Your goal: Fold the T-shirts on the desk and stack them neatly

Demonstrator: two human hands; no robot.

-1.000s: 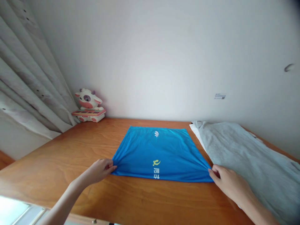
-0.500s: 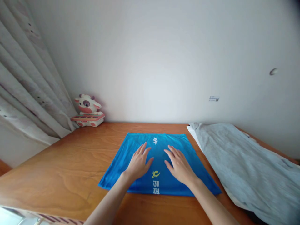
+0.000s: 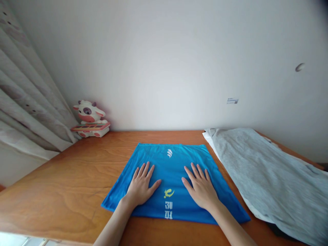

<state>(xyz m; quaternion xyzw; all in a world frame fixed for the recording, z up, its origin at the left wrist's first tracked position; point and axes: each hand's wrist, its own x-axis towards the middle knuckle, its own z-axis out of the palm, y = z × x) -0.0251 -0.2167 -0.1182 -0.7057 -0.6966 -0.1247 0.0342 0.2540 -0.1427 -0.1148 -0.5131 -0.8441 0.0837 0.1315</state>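
A blue cloth garment [image 3: 169, 171], folded into a flat four-sided shape, lies on the wooden tabletop [image 3: 77, 184]. White and yellow print runs down its middle. On its left half my left hand [image 3: 140, 184] rests flat, palm down, with fingers spread. My right hand [image 3: 201, 188] lies the same way on the right half, its fingers apart. Neither hand grips the fabric. The printed strip shows between the two hands.
To the right lies a grey garment [image 3: 258, 171] spread over white cloth. A cow-shaped toy keyboard [image 3: 91, 119] stands at the back left, beside a pale curtain [image 3: 33, 95]. A white wall [image 3: 164, 68] rises behind the table.
My hands have moved apart and slightly toward me, from above the middle of the blue garment to flat on its two sides. The view has shifted slightly.
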